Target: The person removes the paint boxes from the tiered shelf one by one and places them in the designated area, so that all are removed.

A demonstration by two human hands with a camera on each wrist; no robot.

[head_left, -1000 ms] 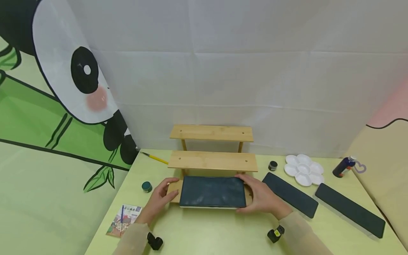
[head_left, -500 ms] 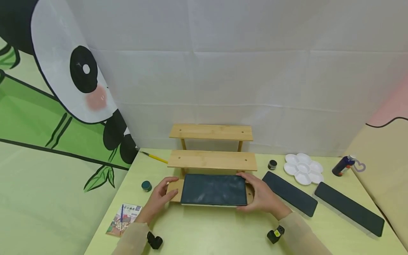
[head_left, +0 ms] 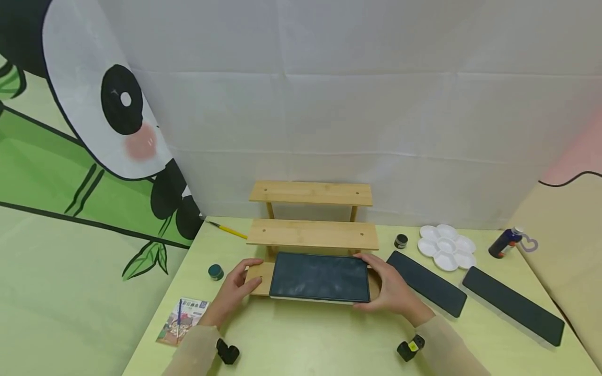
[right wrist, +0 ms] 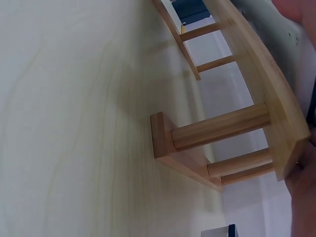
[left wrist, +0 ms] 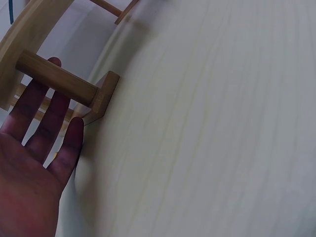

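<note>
A wooden three-tier display stand [head_left: 312, 233] stands near the back of the table. On its lowest shelf lies a dark rectangular panel [head_left: 321, 278] with white sides, slightly skewed. My left hand [head_left: 232, 292] grips the left end of that shelf, thumb on top. In the left wrist view, the fingers [left wrist: 49, 121] reach under the shelf beside a wooden post [left wrist: 57, 79]. My right hand [head_left: 389, 286] holds the panel's right end, thumb at the front edge and fingers at the back. In the right wrist view, most of that hand is hidden past the frame's right edge.
Two long dark panels [head_left: 427, 283] lie at the right, near a white flower-shaped palette [head_left: 446, 247], a dark bottle [head_left: 505, 243] and a small black jar [head_left: 401, 241]. Left are a green jar [head_left: 216, 272], a booklet [head_left: 183, 320] with a thin brush on it, and a yellow-handled brush [head_left: 228, 230].
The dark panel has slid a little to the right along the lowest shelf and turned slightly, my right hand moving with it. My left hand has stayed at the shelf's left end.
</note>
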